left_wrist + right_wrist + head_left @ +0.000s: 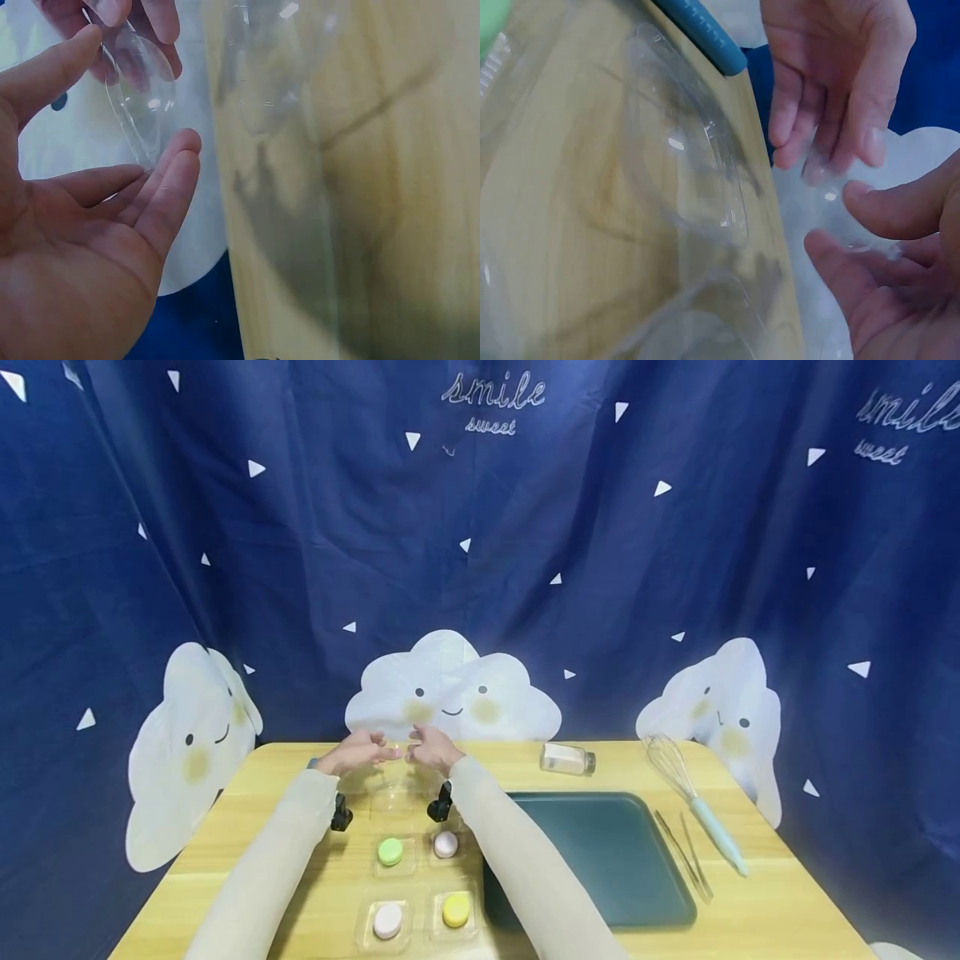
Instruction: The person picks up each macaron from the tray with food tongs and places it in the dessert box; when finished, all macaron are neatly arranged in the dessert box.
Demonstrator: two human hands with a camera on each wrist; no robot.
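Note:
A small clear plastic lid (139,97), shallow and see-through, is held up between both hands beyond the table's far edge. My left hand (358,752) pinches its rim, thumb on one side and fingers on the other. From the opposite side my right hand (435,750) grips it too, its fingers partly hidden behind the plastic in the left wrist view. Below the hands, clear plastic boxes (682,142) rest on the table. Nearer to me, a green macaron (390,852), a lavender one, a pale pink macaron (387,921) and a yellow macaron (456,911) sit in clear boxes.
Right of the boxes lies a dark green tray (592,860), partly covered by the right sleeve. A jar (562,759) lies on its side behind it. A whisk (716,827) and metal tongs (686,860) are at the right. A blue curtain (450,543) hangs behind the table.

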